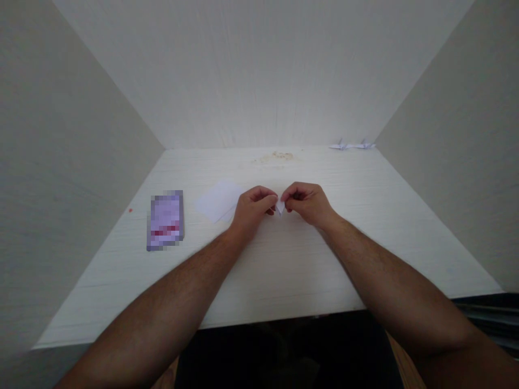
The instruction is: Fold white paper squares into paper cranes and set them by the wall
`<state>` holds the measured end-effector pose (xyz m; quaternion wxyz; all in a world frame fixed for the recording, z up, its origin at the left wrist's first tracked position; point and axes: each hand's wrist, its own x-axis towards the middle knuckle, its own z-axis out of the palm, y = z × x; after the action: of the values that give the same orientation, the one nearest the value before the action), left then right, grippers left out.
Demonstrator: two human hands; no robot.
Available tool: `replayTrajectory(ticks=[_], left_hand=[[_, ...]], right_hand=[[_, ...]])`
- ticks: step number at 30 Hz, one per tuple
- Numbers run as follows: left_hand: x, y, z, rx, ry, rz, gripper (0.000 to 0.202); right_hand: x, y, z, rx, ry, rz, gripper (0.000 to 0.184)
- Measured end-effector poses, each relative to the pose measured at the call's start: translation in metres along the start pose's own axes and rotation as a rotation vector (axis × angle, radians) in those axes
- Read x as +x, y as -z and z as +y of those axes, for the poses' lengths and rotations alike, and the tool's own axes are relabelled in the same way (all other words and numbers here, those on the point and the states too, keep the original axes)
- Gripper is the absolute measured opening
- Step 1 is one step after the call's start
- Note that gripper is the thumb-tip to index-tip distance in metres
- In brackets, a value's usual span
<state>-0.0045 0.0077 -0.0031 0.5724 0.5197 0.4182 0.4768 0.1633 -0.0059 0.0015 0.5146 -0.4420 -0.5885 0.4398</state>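
Note:
A small piece of folded white paper [279, 208] is pinched between my two hands over the middle of the table. My left hand [256, 205] grips its left side with thumb and fingers. On the opposite side, the thumb and forefinger of my right hand [306, 201] hold the paper too. Its lower end comes to a point, while the fingertips hide much of the rest. Just left of my left hand lie flat sheets of white paper [219, 200], partly covered by that hand.
A purple, pixelated rectangular object [165, 220] rests on the white table [284, 286] at the left. Two folded paper figures, probably cranes [341, 146], stand along the back wall at right. Brownish marks [281, 155] show near the back edge. Walls enclose three sides.

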Motion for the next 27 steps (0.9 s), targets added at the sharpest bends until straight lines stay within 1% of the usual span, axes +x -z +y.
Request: replayTrajectory(ticks=[4, 7, 11, 18, 20, 24, 27], left_hand=[[-0.002, -0.001, 0.003, 0.086, 0.021, -0.022, 0.014], [-0.004, -0.003, 0.007, 0.138, -0.002, 0.012, 0.012], [-0.007, -0.004, 0.011, 0.185, -0.036, 0.030, 0.016], [-0.007, -0.003, 0.008, 0.218, -0.097, 0.052, 0.016], [-0.007, -0.002, 0.007, 0.243, -0.117, 0.065, 0.017], [-0.007, -0.003, 0.006, 0.246, -0.138, 0.065, 0.020], [-0.007, -0.003, 0.006, 0.260, -0.144, 0.067, 0.022]], right_hand=[[0.000, 0.001, 0.002, -0.021, 0.025, 0.028, 0.009], [-0.001, 0.001, 0.002, -0.025, 0.016, 0.025, 0.009], [-0.001, 0.001, 0.000, -0.026, 0.009, 0.034, 0.009], [-0.001, 0.000, -0.001, -0.002, -0.008, 0.056, 0.004], [-0.001, -0.001, -0.002, 0.014, -0.018, 0.060, 0.009], [-0.001, -0.004, -0.004, 0.058, -0.054, 0.074, 0.025], [-0.002, -0.005, -0.005, 0.026, -0.088, 0.062, 0.029]])
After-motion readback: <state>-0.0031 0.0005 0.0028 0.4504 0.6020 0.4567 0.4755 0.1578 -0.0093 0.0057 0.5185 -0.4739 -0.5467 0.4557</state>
